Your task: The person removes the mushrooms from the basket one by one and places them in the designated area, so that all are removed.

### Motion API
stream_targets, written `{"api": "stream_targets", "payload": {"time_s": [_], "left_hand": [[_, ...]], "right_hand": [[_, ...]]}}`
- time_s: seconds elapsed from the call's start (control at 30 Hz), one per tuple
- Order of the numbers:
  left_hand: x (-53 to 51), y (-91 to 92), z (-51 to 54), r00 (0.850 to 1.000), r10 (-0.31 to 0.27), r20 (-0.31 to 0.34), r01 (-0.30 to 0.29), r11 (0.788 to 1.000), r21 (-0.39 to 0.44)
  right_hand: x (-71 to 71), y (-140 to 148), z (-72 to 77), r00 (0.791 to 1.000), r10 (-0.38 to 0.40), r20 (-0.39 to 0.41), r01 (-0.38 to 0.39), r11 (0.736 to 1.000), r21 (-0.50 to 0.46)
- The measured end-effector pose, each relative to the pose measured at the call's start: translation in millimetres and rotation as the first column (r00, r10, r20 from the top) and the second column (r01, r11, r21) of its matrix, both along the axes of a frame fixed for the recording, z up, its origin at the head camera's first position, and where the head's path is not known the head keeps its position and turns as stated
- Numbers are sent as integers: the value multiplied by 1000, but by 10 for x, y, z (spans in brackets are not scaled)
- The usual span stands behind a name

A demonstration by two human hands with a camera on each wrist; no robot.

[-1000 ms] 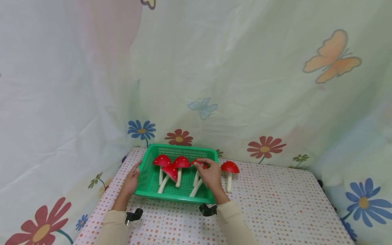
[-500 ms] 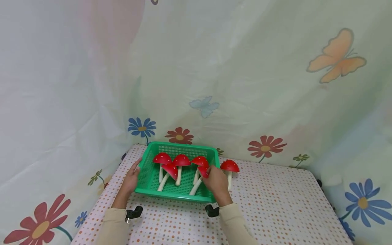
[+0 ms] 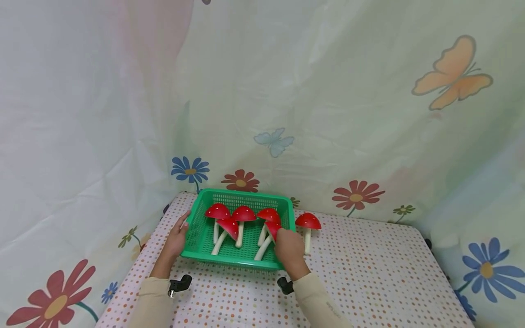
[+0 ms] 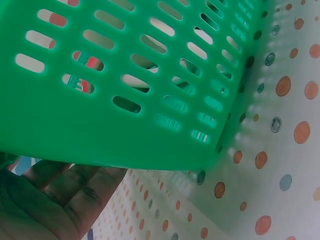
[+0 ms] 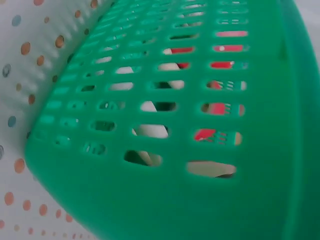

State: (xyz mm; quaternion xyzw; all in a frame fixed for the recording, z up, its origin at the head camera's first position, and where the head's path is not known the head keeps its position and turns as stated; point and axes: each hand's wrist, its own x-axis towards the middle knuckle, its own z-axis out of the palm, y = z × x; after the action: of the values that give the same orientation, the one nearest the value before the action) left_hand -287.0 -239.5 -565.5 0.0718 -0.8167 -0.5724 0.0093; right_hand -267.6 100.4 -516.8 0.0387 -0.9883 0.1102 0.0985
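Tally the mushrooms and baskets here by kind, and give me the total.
Mushrooms: 6, being 5 inside the basket and 1 lone mushroom outside it to the right
Baskets: 1
Total: 7

The basket (image 3: pixel 229 261) is set on the table (image 3: pixel 369 273). Five mushrooms (image 3: pixel 244 213) are held inside it; a sixth mushroom (image 3: pixel 308 221) is placed to its right. Behind it, a backdrop (image 3: pixel 328 100) is hung.
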Motion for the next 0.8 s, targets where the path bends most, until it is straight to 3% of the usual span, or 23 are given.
{"api": "stream_targets", "payload": {"time_s": [0.27,0.5,0.63,0.8], "left_hand": [[3,2,12,1000,-3,-6,3,1000,-2],[20,13,20,998,17,-54,-17,1000,-11],[10,3,21,1000,5,-24,-5,1000,-10],[-1,-12,22,1000,-11,-12,11,1000,-22]], "right_hand": [[-13,-76,-82,996,33,-81,-29,998,51],[-49,-121,-135,973,104,-204,-89,993,82],[-88,-130,-195,938,194,-287,-185,981,58],[-168,-129,-252,852,376,-364,-389,920,41]]}}
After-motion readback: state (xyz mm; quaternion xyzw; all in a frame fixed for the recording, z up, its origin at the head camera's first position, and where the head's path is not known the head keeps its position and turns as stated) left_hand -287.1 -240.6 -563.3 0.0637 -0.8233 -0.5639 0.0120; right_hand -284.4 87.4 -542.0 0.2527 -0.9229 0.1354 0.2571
